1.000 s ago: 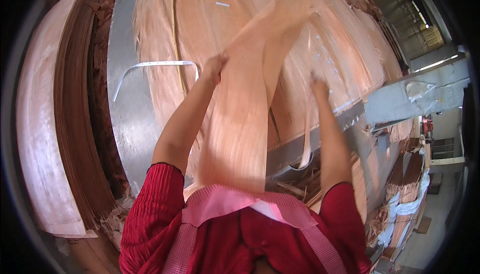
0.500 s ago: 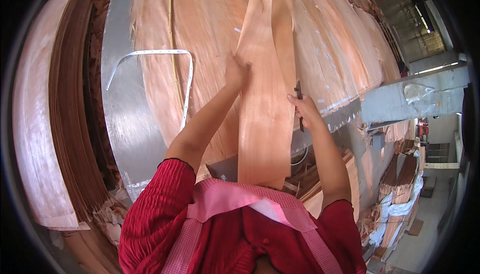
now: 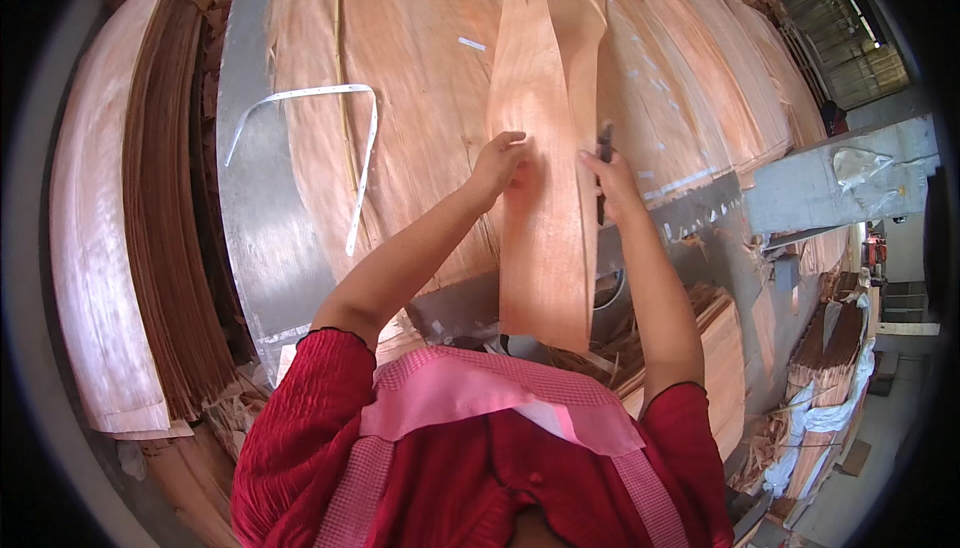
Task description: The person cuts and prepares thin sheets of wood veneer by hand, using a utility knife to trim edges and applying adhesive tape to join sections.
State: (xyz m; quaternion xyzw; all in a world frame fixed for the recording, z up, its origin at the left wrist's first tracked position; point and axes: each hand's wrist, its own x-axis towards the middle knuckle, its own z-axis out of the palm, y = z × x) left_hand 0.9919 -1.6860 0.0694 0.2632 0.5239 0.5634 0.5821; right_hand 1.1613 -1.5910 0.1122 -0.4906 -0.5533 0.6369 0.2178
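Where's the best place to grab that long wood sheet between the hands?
Probably by the long edges of the wood sheet, around its middle, one grip from the left, one from the right. It looks long, narrow and thin, so holding opposite sides should help stop it flopping. The left hand and right hand are at those sides.

The right hand covers the middle of the dark tool, whose far tip is blurred; its kind cannot be told. Whether the left hand grips the strip or only rests on it is unclear. The strip hides part of the sheets and of a ring below. The upper edge cuts off the pole. At far right, a red thing is too small to tell.
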